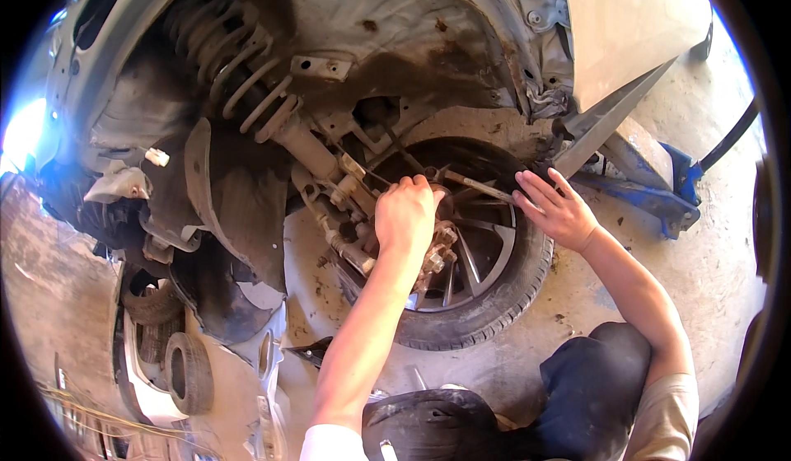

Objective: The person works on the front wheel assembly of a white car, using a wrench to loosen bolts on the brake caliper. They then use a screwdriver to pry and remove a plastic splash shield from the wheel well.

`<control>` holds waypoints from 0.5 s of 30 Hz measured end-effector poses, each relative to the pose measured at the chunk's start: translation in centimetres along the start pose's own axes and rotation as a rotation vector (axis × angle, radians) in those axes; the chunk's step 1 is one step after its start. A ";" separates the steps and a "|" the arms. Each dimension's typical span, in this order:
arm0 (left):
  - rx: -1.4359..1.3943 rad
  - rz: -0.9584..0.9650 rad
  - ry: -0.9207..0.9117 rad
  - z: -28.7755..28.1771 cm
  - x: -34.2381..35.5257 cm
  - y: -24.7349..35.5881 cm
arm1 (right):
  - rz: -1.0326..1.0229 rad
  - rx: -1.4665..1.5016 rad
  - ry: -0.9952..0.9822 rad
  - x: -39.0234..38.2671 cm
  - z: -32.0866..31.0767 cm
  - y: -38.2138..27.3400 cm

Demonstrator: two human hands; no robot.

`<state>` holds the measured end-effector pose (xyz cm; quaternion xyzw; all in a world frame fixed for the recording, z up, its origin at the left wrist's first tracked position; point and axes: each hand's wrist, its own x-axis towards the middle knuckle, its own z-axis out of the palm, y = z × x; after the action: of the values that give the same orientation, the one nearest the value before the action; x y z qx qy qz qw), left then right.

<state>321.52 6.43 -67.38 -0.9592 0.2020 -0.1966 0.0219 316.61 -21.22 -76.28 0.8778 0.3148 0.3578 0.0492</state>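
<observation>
My left hand point(404, 218) has its fingers curled over the hub area point(438, 255) below the strut point(306, 144); what they grip is hidden. My right hand point(552, 208) has its fingers stretched out and slightly apart at the outer end of a metal bar point(482, 187), which slants from beside my left fingers. Rusty suspension parts point(354, 255) surround my left hand. A tyre with a spoked wheel point(461, 325) lies on the floor under the exposed wheel arch. The coil spring point(247, 94) rises to the upper left.
A blue jack point(671, 205) and a long metal beam point(614, 115) are at the right. A pale body panel point(630, 24) is above them. A dark torn liner point(231, 214) hangs at the left, with tyres point(189, 374) and loose parts below. My knees point(593, 379) are at the bottom.
</observation>
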 end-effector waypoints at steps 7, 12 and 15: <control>0.038 0.032 0.013 0.4 -0.3 0.3 | -0.043 -0.001 -0.004 -0.6 0.3 0.5; 0.066 0.034 0.008 0.2 0.1 0.0 | -0.065 0.052 -0.010 -0.3 0.2 0.7; 0.086 0.037 0.017 0.3 -0.4 -0.4 | -0.074 0.152 -0.026 0.0 0.1 -0.1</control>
<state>321.47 6.97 -67.77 -0.9517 0.2115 -0.2128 0.0648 316.67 -21.10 -76.38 0.8712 0.3728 0.3195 -0.0003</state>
